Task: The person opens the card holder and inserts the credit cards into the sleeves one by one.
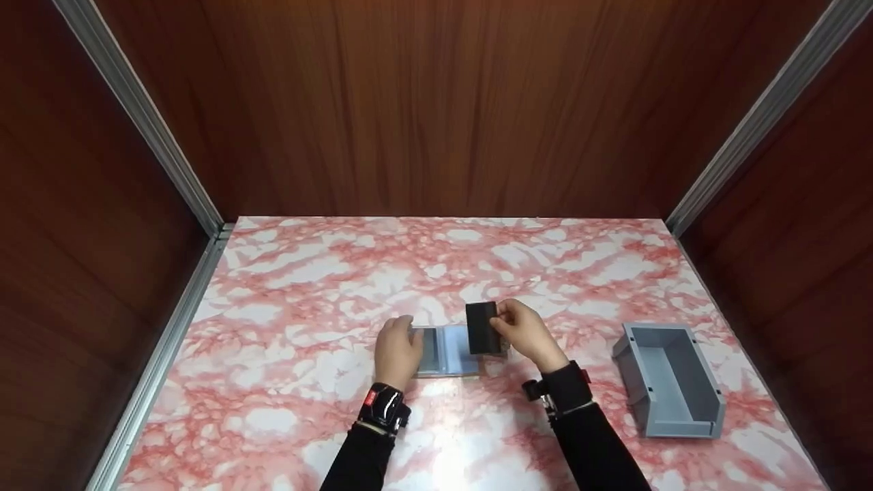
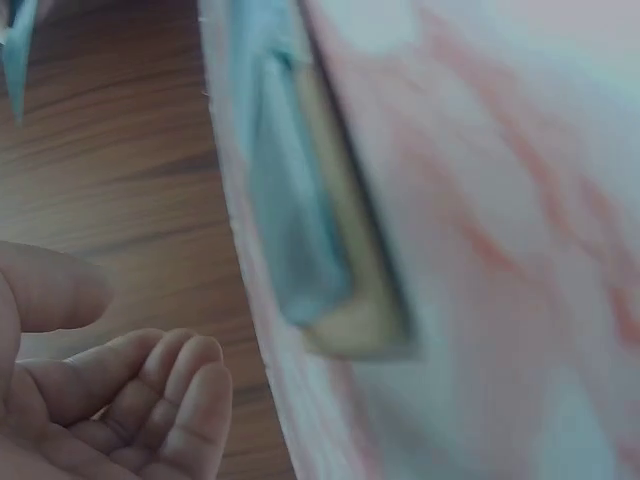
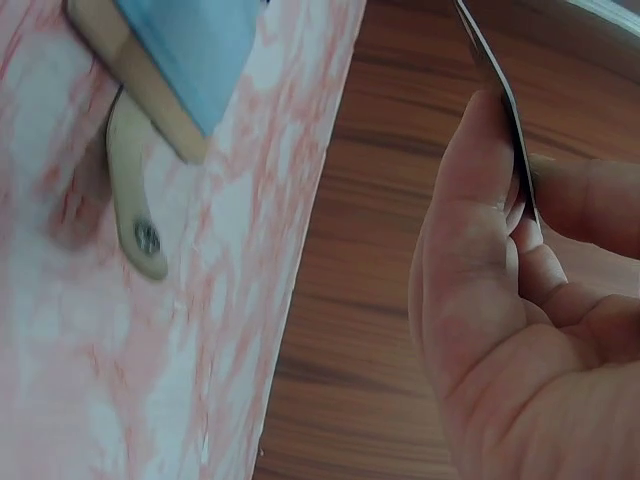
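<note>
My right hand (image 1: 530, 334) pinches a thin black card (image 1: 482, 329) between thumb and fingers, raised over the right side of an open card holder (image 1: 458, 351). The right wrist view catches the card (image 3: 508, 105) nearly edge-on. Bluish clear sleeves fill the holder, whose cover edge is tan, and a cream strap (image 3: 132, 190) with a metal snap sticks out from it. My left hand (image 1: 398, 351) is by the holder's left edge. In the left wrist view that hand (image 2: 130, 405) has loosely bent fingers and nothing in its grasp, with the holder (image 2: 360, 325) beyond.
A grey plastic bin (image 1: 638, 382) stands on the right of the red-and-white marbled table (image 1: 286, 409). Brown wood-grain panels (image 1: 436, 109) rise behind and on both sides, with metal rails (image 1: 146, 123) along the corners.
</note>
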### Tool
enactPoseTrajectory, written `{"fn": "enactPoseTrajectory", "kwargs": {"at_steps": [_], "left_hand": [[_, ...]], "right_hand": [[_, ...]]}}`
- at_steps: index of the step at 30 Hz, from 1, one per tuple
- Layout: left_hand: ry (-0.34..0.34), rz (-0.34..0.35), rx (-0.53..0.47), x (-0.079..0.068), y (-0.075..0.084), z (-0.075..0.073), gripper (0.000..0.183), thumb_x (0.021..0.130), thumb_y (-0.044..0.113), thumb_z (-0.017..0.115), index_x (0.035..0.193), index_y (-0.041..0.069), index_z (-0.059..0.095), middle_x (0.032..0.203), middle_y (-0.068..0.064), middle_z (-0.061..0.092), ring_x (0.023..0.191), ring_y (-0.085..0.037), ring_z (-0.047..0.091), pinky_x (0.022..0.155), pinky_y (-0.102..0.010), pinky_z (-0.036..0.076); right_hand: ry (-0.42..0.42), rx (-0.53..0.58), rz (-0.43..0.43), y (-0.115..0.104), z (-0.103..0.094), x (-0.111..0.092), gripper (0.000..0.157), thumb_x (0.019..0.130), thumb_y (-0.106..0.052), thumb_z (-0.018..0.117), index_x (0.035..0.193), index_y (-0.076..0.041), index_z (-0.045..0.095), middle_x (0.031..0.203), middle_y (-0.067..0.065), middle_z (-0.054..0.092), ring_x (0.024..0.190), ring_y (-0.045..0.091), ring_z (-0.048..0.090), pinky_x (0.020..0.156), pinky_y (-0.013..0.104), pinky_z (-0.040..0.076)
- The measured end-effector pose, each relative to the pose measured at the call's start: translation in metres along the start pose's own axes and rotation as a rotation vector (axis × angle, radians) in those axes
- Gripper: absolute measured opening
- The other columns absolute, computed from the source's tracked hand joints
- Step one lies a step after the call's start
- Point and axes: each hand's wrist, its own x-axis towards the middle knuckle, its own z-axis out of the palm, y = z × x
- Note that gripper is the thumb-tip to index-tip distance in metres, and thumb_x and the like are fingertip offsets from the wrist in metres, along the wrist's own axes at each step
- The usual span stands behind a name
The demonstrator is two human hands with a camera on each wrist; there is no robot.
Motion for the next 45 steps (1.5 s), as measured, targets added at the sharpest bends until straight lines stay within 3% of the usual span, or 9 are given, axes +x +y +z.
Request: {"fn": "enactPoseTrajectory", "kwargs": {"at_steps": [7,10,18,29,32,35,40,45], "left_hand": [[-0.068,-0.073,-0.243,-0.001,0.018,0.0,0.039,0.092,0.014,0.069,0.122,-0.008,0.06,0.096,-0.011,0.066,0.085,-0.024,0.068,0.079,-0.036,0.055],[-0.086,-0.076,-0.291,-0.001,0.022,0.002,0.039,0.093,0.016,0.069,0.122,-0.009,0.061,0.096,-0.011,0.068,0.085,-0.023,0.067,0.078,-0.033,0.055],[-0.104,-0.021,-0.291,-0.003,0.028,0.006,0.033,0.092,0.014,0.069,0.117,-0.007,0.063,0.089,-0.005,0.068,0.08,-0.02,0.066,0.074,-0.03,0.054],[-0.091,-0.013,-0.318,-0.003,0.033,0.006,0.027,0.091,0.006,0.069,0.115,-0.004,0.064,0.086,-0.005,0.067,0.076,-0.019,0.068,0.072,-0.029,0.055],[-0.095,-0.024,-0.339,-0.003,0.034,0.006,0.024,0.09,0.004,0.069,0.112,-0.003,0.065,0.085,-0.006,0.065,0.077,-0.019,0.068,0.072,-0.029,0.056],[-0.104,-0.036,-0.356,-0.002,0.034,0.006,0.024,0.088,0.001,0.07,0.111,-0.002,0.066,0.084,-0.005,0.064,0.077,-0.018,0.067,0.072,-0.029,0.055],[-0.112,-0.054,-0.372,-0.001,0.034,0.005,0.026,0.085,-0.002,0.071,0.111,0.0,0.068,0.082,-0.004,0.064,0.075,-0.016,0.065,0.07,-0.029,0.055],[-0.108,-0.06,-0.362,-0.001,0.034,0.004,0.026,0.085,-0.003,0.071,0.11,0.001,0.069,0.081,-0.003,0.064,0.073,-0.015,0.064,0.069,-0.029,0.053]], "right_hand": [[-0.013,0.009,-0.037,-0.006,0.013,-0.001,0.008,0.093,-0.001,0.065,0.096,-0.002,0.058,0.081,0.003,0.058,0.072,0.015,0.058,0.062,0.03,0.052],[-0.016,0.007,-0.054,-0.006,0.018,-0.001,0.008,0.092,-0.001,0.065,0.094,-0.003,0.057,0.079,0.003,0.057,0.071,0.015,0.058,0.062,0.03,0.051],[-0.018,0.04,-0.071,-0.007,0.03,-0.002,0.007,0.092,-0.001,0.065,0.095,0.0,0.058,0.079,0.002,0.057,0.068,0.013,0.055,0.057,0.025,0.049],[-0.036,0.124,-0.086,-0.007,0.04,-0.001,0.009,0.093,0.002,0.062,0.099,0.005,0.057,0.081,0.006,0.058,0.068,0.014,0.056,0.059,0.023,0.047],[-0.036,0.142,-0.08,-0.007,0.041,-0.002,0.009,0.094,0.002,0.062,0.099,0.006,0.056,0.081,0.006,0.058,0.068,0.015,0.056,0.059,0.028,0.05],[-0.032,0.176,-0.059,-0.008,0.043,-0.003,0.009,0.094,0.003,0.061,0.1,0.006,0.056,0.081,0.007,0.059,0.069,0.015,0.058,0.064,0.039,0.056],[-0.027,0.203,-0.043,-0.009,0.046,-0.003,0.008,0.094,0.003,0.061,0.099,0.005,0.055,0.082,0.007,0.059,0.071,0.015,0.06,0.069,0.052,0.056],[-0.035,0.186,-0.03,-0.007,0.046,-0.003,0.008,0.095,0.002,0.061,0.1,0.004,0.056,0.083,0.008,0.059,0.073,0.022,0.061,0.067,0.04,0.055]]}}
